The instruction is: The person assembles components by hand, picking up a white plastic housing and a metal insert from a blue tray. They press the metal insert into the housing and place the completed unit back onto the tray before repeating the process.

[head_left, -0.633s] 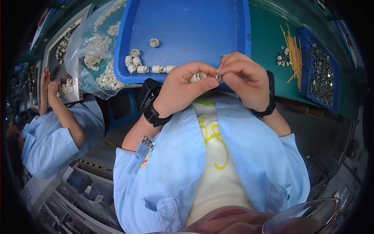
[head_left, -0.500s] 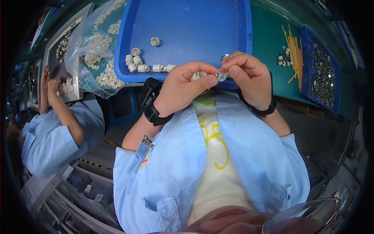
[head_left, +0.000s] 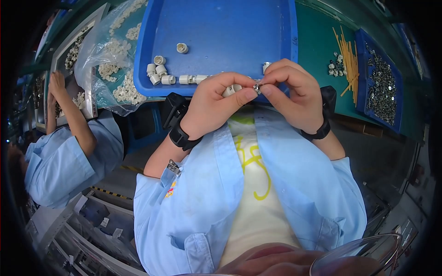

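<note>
My left hand (head_left: 212,103) and my right hand (head_left: 297,99) meet at the near edge of a blue tray (head_left: 216,32). Between their thumbs and forefingers they pinch a small shiny metal part (head_left: 257,87), partly hidden by the fingertips. A white cylindrical plastic piece (head_left: 231,89) is also tucked inside my left hand's curled fingers. Several similar white cylinders (head_left: 187,79) lie along the tray's near left side, with one (head_left: 183,48) farther in. Just beyond my right fingers stands another small cylinder (head_left: 266,67), partly covered.
To the right lie thin yellow sticks (head_left: 351,64), a small pile of metal-and-white parts (head_left: 337,66) and a blue bin of metal parts (head_left: 381,87). At left, a clear plastic bag (head_left: 90,60) holds white pieces. A co-worker's hands (head_left: 57,87) are over a framed tray farther left.
The metal part has turned, its flat round face no longer toward view. My right fingers have shifted slightly left around it. The co-worker's hands have moved a little.
</note>
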`<act>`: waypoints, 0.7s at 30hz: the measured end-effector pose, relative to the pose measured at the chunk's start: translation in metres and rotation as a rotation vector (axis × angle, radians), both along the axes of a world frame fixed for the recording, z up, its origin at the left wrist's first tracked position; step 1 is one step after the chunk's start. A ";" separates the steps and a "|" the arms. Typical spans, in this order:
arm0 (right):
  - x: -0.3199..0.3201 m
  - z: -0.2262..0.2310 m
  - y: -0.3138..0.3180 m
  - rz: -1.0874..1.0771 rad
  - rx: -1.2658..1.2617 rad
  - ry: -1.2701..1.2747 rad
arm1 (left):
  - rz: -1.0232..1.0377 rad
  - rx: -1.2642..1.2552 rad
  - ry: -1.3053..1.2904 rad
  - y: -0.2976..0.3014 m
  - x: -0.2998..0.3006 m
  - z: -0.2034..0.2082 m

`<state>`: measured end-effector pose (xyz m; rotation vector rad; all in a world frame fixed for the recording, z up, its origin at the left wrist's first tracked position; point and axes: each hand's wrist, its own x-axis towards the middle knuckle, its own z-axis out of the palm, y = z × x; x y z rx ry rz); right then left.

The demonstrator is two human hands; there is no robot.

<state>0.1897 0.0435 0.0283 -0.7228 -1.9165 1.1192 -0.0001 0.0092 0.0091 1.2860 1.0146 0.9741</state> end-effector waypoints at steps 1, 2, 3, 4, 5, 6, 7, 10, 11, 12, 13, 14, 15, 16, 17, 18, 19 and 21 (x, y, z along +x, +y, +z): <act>0.000 0.000 -0.001 -0.012 -0.042 0.010 | 0.014 -0.012 -0.018 0.000 0.001 0.002; 0.000 0.000 -0.002 -0.025 -0.085 0.021 | 0.027 -0.024 -0.036 -0.001 0.002 0.004; 0.000 0.000 -0.003 -0.026 -0.086 0.021 | 0.040 -0.036 -0.055 -0.001 0.002 0.005; 0.000 0.000 -0.004 -0.039 -0.058 0.012 | 0.041 -0.036 -0.055 -0.001 0.003 0.006; -0.001 0.000 -0.005 -0.052 -0.031 0.003 | 0.041 -0.046 -0.058 -0.001 0.003 0.006; -0.002 0.000 -0.006 -0.064 -0.003 -0.006 | 0.041 -0.056 -0.062 -0.001 0.003 0.007; -0.003 0.000 -0.007 -0.064 -0.004 -0.007 | 0.042 -0.066 -0.065 -0.001 0.004 0.007; -0.006 -0.002 -0.009 -0.072 -0.130 0.099 | 0.058 -0.030 -0.092 -0.002 0.005 0.007; -0.006 -0.002 -0.009 -0.073 -0.130 0.099 | 0.065 -0.012 -0.105 -0.002 0.005 0.007; -0.004 -0.003 -0.007 -0.054 -0.062 0.051 | 0.065 -0.013 -0.105 -0.002 0.005 0.007; -0.002 -0.004 -0.006 -0.035 0.005 0.002 | 0.051 -0.010 -0.107 -0.002 0.004 0.006; -0.001 -0.004 -0.005 -0.015 0.073 -0.046 | 0.038 -0.006 -0.108 -0.002 0.002 0.004; 0.000 -0.004 -0.004 -0.016 0.073 -0.045 | 0.025 -0.003 -0.110 -0.003 0.001 0.003; 0.000 -0.004 -0.003 0.003 0.050 -0.031 | 0.025 -0.003 -0.110 -0.003 0.000 0.001; 0.001 -0.004 -0.003 0.021 0.027 -0.016 | 0.012 0.012 -0.121 -0.002 -0.001 -0.001; 0.001 -0.004 -0.003 0.039 0.003 -0.002 | -0.001 0.028 -0.132 -0.002 -0.002 -0.003; 0.001 -0.004 -0.002 0.039 0.003 -0.002 | -0.014 0.044 -0.143 -0.002 -0.002 -0.003; 0.000 -0.005 -0.002 0.051 0.001 0.029 | -0.008 0.046 -0.160 -0.003 -0.001 -0.003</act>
